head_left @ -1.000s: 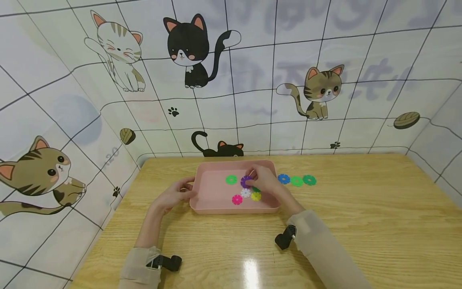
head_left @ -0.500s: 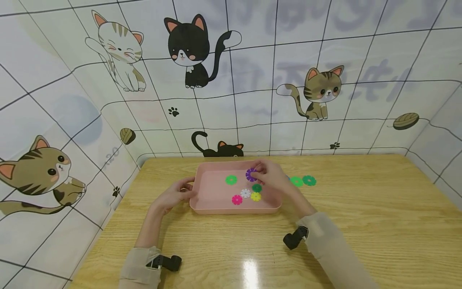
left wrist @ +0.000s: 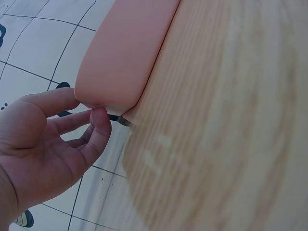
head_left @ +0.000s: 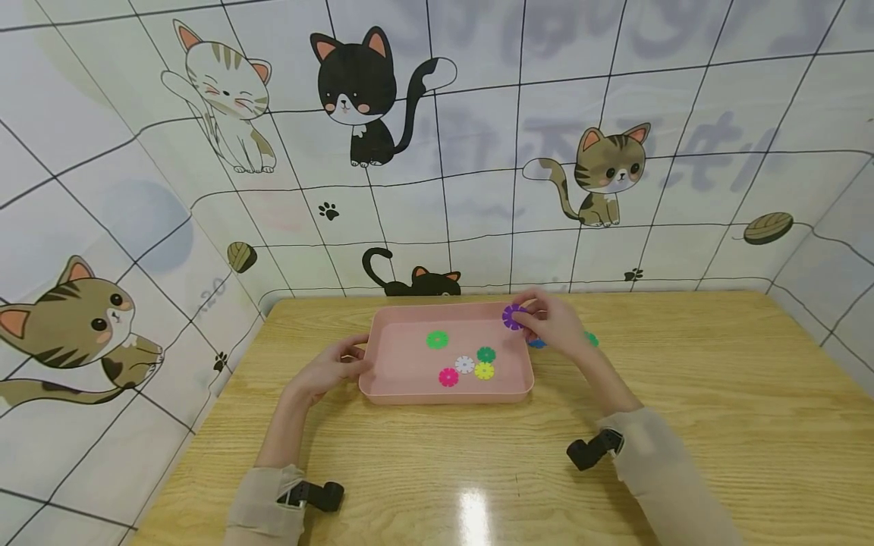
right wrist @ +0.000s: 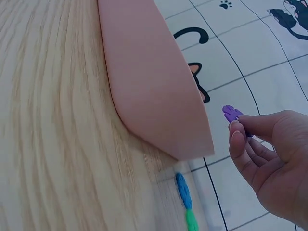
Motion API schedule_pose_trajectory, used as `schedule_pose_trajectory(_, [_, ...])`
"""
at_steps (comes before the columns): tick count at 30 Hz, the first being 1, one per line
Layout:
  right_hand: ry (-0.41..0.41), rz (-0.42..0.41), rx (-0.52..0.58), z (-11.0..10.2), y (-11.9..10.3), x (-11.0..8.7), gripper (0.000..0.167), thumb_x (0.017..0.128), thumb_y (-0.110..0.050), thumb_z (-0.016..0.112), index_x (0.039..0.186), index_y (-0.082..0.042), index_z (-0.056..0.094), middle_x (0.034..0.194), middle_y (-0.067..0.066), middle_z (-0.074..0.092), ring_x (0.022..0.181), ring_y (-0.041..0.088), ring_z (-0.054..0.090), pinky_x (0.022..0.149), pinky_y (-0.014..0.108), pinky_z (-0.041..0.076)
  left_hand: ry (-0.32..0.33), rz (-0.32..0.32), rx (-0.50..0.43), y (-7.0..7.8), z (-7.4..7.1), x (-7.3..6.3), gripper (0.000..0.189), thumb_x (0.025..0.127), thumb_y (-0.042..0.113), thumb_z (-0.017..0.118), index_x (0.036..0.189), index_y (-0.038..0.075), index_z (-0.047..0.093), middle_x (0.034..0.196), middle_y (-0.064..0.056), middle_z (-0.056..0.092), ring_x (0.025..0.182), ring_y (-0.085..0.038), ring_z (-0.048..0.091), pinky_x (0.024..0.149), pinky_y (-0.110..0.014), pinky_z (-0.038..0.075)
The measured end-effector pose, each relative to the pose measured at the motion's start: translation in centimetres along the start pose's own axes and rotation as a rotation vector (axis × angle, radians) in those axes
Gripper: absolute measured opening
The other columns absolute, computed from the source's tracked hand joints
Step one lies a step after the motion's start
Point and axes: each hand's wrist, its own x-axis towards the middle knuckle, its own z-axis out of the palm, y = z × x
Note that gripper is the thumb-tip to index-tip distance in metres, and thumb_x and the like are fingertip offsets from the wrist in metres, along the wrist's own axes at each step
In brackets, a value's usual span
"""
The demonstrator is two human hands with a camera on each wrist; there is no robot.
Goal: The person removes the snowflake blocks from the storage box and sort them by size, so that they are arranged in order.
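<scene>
My right hand [head_left: 558,324] pinches a purple snowflake building disc [head_left: 511,317] between thumb and fingertips, above the far right corner of the pink tray [head_left: 410,400]. In the right wrist view the disc [right wrist: 231,112] shows edge-on, beyond the tray wall [right wrist: 149,86]. My left hand [head_left: 334,368] holds the tray's left end, with thumb at the rim and curled fingers against the outer wall, as the left wrist view shows. Inside the tray lie a light green disc [head_left: 438,340], a white disc [head_left: 465,365], a dark green disc [head_left: 486,355], a yellow disc [head_left: 484,371] and a pink disc [head_left: 448,377].
Right of the tray, a blue disc [head_left: 538,343] and a teal disc [head_left: 592,339] lie on the wooden table [head_left: 423,462], partly covered by my right hand. A light green disc [right wrist: 191,220] touches the blue one in the right wrist view. A cat-print wall [head_left: 478,212] stands behind.
My right hand has lifted the purple disc from the tray's middle and carried it right, to the far right corner. The dark green disc is uncovered. My left hand has stayed put.
</scene>
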Motion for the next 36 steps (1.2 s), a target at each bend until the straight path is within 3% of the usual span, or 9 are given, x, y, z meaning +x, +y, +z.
schedule_pose_trajectory(8, [0.012,-0.016,-0.042,-3.2,1.7,-1.2,0.024,0.100,-0.006,0.064,0.121,0.003,0.058,0.095,0.023,0.066,0.075,0.037,0.065,0.063,0.039,0.057,0.005,-0.003,0.015,0.1,0.0,0.0,0.065,0.097,0.004,0.063,0.152,-0.008,0.032,0.118,-0.021,0.049,0.100,-0.023,0.053,0.086,-0.034,0.044])
schedule_pose_trajectory(16, [0.046,0.034,-0.158,-6.5,4.0,-2.7,0.028,0.101,-0.011,0.063,0.122,0.007,0.057,0.095,0.021,0.067,0.074,0.023,0.064,0.060,0.029,0.053,0.005,0.003,0.015,0.1,0.0,0.0,0.064,0.096,0.003,0.063,0.153,-0.006,0.034,0.117,-0.020,0.049,0.101,-0.025,0.053,0.086,-0.035,0.046])
schedule_pose_trajectory(25, [0.061,0.107,-0.200,-9.9,6.9,-4.5,0.029,0.100,-0.009,0.063,0.122,0.008,0.056,0.104,0.028,0.065,0.076,0.025,0.068,0.064,0.031,0.058,0.013,-0.009,0.022,0.3,0.1,-0.2,0.064,0.096,0.004,0.064,0.152,-0.005,0.035,0.115,-0.018,0.050,0.101,-0.025,0.054,0.087,-0.035,0.045])
schedule_pose_trajectory(36, [-0.001,0.196,-0.175,-11.7,8.0,-5.7,0.032,0.099,-0.003,0.062,0.126,0.014,0.055,0.094,0.023,0.065,0.070,0.018,0.069,0.063,0.028,0.058,0.002,-0.003,0.018,0.0,0.2,0.0,0.065,0.097,0.005,0.063,0.152,-0.007,0.032,0.116,-0.019,0.049,0.099,-0.023,0.053,0.085,-0.034,0.046])
